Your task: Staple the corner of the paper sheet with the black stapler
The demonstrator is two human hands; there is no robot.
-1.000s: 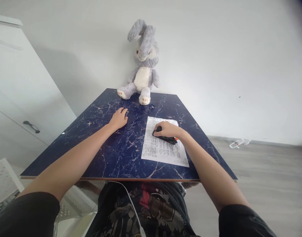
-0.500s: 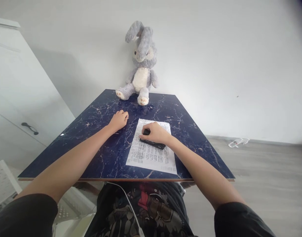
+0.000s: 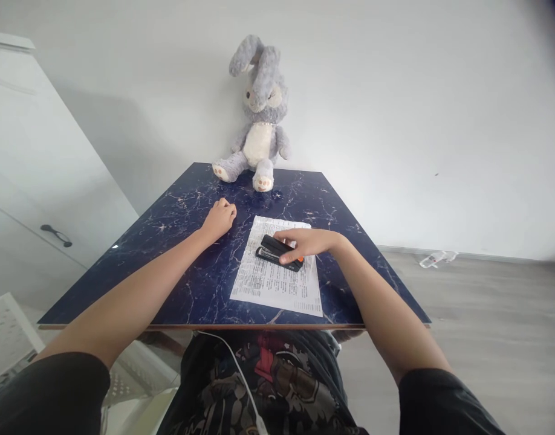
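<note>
My right hand [image 3: 305, 243] grips the rear of a black stapler [image 3: 271, 248], fingers over its top and thumb along the near side. The stapler's upper arm is lifted at the left end, and a bit of orange shows near my thumb. Beneath it lies a printed sheet of paper [image 3: 277, 291], flat on the table. My left hand [image 3: 220, 217] rests on the table left of the paper, its fingers curled closed; whatever may be inside is hidden.
The dark blue marbled table [image 3: 182, 266] ends close to my body. A grey plush rabbit [image 3: 259, 121] sits at its far edge against the wall. A white cabinet [image 3: 46, 163] stands to the left. A white cable [image 3: 234, 356] hangs before my shirt.
The paper has slid left with the stapler and my right hand. That hand now sits farther back on the stapler, whose arm has risen. My left fingers have curled in.
</note>
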